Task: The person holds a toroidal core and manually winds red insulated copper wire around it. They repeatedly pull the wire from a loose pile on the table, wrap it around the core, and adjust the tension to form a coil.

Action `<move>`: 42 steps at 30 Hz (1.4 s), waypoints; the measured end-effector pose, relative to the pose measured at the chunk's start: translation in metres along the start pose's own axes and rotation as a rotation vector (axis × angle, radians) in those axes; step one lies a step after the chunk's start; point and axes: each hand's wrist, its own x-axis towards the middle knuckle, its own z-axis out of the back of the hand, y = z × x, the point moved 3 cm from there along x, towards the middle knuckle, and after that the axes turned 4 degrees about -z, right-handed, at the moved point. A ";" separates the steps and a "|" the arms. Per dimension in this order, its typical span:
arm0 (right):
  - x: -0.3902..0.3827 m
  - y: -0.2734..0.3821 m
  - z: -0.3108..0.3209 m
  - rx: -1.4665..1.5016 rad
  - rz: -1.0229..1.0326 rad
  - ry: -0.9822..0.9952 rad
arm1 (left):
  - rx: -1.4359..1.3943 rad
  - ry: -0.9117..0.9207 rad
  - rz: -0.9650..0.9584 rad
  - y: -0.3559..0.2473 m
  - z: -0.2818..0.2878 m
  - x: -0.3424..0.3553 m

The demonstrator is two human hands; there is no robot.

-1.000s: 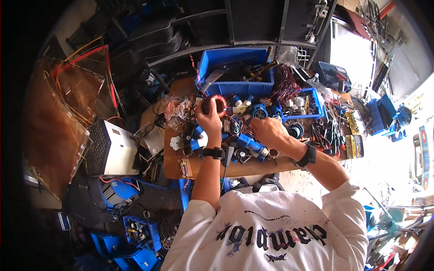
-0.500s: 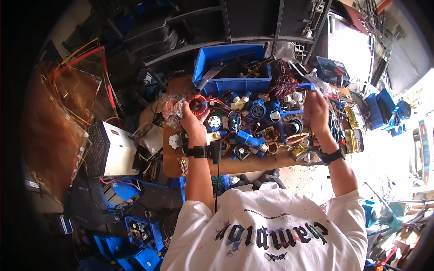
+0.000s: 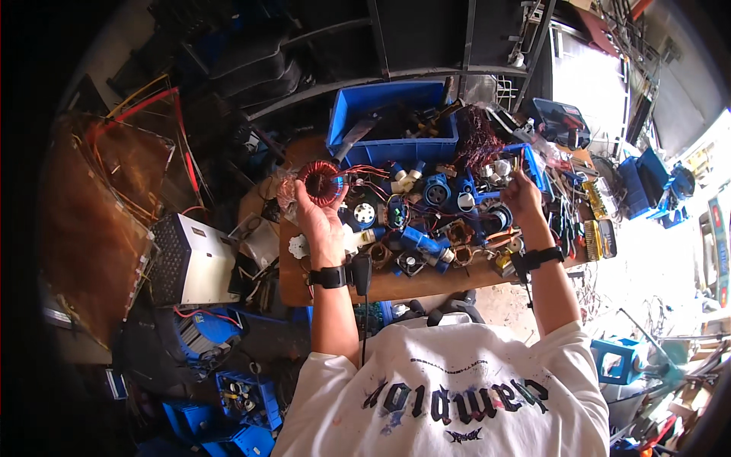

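Note:
My left hand (image 3: 321,221) is closed around a ring-shaped coil (image 3: 311,180) wound with reddish copper wire, held up over the left end of the workbench. Thin red and blue leads trail from the coil to the right. Crinkled clear plastic with a coppery tint (image 3: 286,190) lies just left of that hand. On the right, my right hand (image 3: 522,199) has its fingers curled together at the near edge of a small blue tray (image 3: 537,169) of white parts. Whatever sits in those fingers is too small or hidden to make out.
A large blue bin (image 3: 396,143) with tools stands at the back. Motor parts, blue connectors (image 3: 423,245) and a small fan (image 3: 410,263) crowd the wooden bench (image 3: 343,288). Pliers (image 3: 562,228) and a yellow bit case (image 3: 600,238) lie at right. A white metal case (image 3: 199,263) stands left.
My left hand has turned the coil so its ring faces up more, and it now covers more of the plastic. My right hand has moved toward me and slightly left, uncovering the blue tray.

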 end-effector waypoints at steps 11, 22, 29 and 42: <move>-0.024 0.063 -0.101 -0.811 0.731 -0.398 | 0.210 0.025 -0.210 -0.015 -0.008 -0.011; -0.012 0.108 -0.077 0.404 0.460 -0.206 | -0.169 0.001 -0.037 -0.015 0.025 -0.004; 0.004 0.130 -0.063 1.037 0.416 0.426 | -0.575 0.120 0.210 -0.012 0.026 -0.022; 0.029 0.113 -0.034 1.214 0.132 0.635 | -0.927 0.424 0.608 -0.017 0.003 -0.047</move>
